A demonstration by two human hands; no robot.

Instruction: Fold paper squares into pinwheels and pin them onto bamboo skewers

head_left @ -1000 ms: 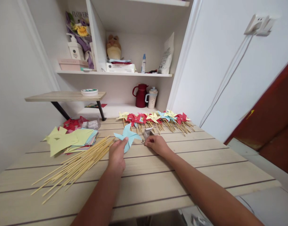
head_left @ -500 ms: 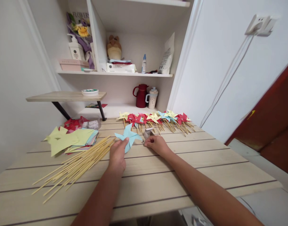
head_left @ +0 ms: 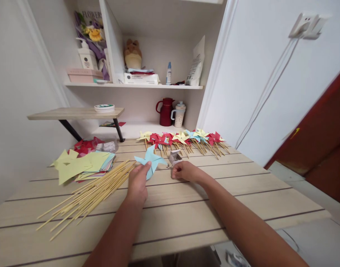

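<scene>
My left hand (head_left: 139, 181) holds a light-blue paper pinwheel (head_left: 151, 162) by its centre and lower blade, thumb on top, just above the table. To its right, my right hand (head_left: 185, 171) is closed, thumb and fingertips pinched together; whatever may be between them is too small to make out. Right behind that hand stands a small open box (head_left: 175, 156), its contents hard to see. A few tiny metallic pins (head_left: 168, 166) lie on the tabletop between the pinwheel and my right fingers.
Thin wooden sticks (head_left: 89, 196) lie left of my left hand. Beyond them is a stack of coloured paper (head_left: 83, 165). A row of finished pinwheels on sticks (head_left: 182, 138) lies at the back. A small raised stand (head_left: 75, 113) is at the back left; a red jug (head_left: 166, 112) stands behind.
My right hand has drawn back slightly toward me and right, away from the tiny pins, uncovering more of the small box. My left hand keeps holding the pinwheel almost still.
</scene>
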